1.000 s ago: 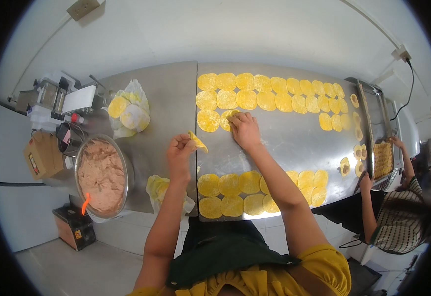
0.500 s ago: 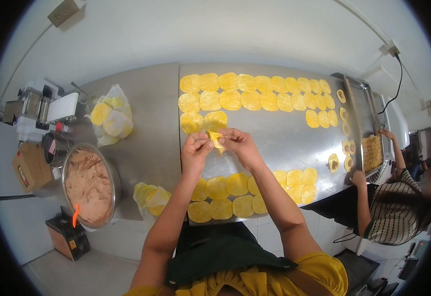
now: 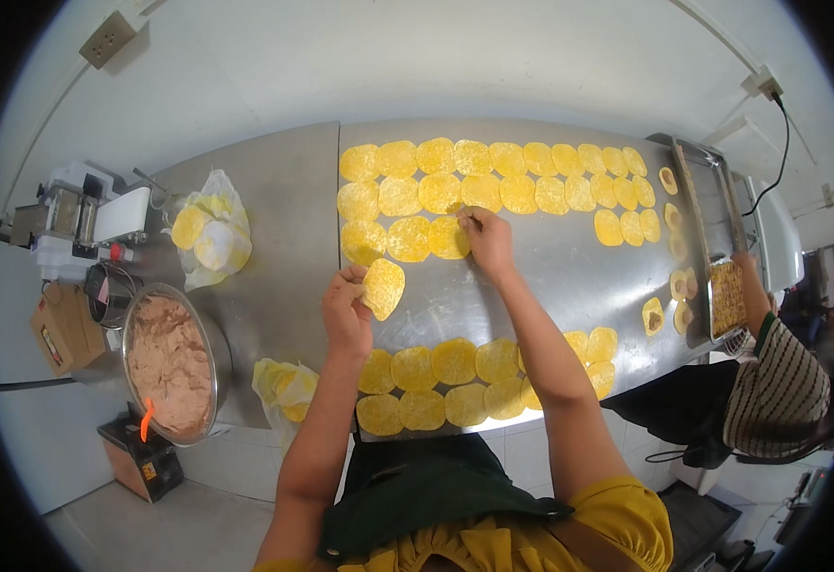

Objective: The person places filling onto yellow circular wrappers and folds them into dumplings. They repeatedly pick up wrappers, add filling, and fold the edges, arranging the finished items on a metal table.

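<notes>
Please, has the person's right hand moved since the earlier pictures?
Yes, the right hand has moved rightward, farther from the table seam.

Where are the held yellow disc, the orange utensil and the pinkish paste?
Held yellow disc [image 3: 384, 289]: head view, its middle.
Orange utensil [image 3: 147, 419]: head view, visible middle.
Pinkish paste [image 3: 169, 353]: head view, top surface.

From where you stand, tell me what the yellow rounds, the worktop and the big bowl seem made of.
Yellow rounds: probably thin dough, matte; pale, floury-looking mottling.
Worktop: likely stainless steel, satin finish; grey with soft glare.
Big bowl: apparently metal, fairly shiny; silvery rim and wall.
</notes>
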Demonstrator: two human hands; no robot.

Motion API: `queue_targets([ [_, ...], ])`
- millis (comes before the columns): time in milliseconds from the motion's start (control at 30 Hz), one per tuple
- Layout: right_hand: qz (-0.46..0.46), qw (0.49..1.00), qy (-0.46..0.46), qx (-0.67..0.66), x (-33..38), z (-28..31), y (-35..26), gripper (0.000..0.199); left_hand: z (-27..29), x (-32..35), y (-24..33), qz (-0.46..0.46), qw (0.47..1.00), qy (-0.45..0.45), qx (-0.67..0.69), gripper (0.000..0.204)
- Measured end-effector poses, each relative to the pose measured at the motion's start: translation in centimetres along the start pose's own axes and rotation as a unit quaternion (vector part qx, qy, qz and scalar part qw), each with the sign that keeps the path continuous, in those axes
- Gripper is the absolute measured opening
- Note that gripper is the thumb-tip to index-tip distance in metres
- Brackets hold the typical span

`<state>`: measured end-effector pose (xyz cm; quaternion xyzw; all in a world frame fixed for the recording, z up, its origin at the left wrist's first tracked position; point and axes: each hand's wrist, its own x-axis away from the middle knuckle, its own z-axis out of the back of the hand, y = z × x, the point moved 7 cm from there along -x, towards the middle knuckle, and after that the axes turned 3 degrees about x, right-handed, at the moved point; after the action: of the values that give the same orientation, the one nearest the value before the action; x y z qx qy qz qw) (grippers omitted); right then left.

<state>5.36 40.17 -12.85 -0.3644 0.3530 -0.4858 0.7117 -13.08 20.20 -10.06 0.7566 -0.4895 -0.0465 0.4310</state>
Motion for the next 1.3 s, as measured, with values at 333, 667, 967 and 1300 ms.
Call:
queue_targets([
  [333, -0.053, 0.991, -0.11, -0.061, 3.3, 1.0, -5.2, 0.023, -3.2, -0.6, -2.7, 0.003, 0.995, -0.014, -0.094, 0.019],
  [667, -0.174, 0.901, -0.188, -0.351, 6.4, 3.0, -5.0, 0.024, -8.5, -1.1, -6.3, 0.001, 0.979, -0.112, -0.169, 0.02],
  [967, -0.037, 0.999, -0.002, 0.008, 0.5, 6.4, 3.7, 0.016, -6.8, -1.6, -6.7, 0.029, 0.997, -0.053, -0.055, 0.03],
  [1300, 0.115, 0.975, 0.057, 0.179, 0.2, 8.2, -1.1, 0.019, -6.2, -2.8, -8.1, 0.073, 0.995, -0.05, -0.036, 0.021],
])
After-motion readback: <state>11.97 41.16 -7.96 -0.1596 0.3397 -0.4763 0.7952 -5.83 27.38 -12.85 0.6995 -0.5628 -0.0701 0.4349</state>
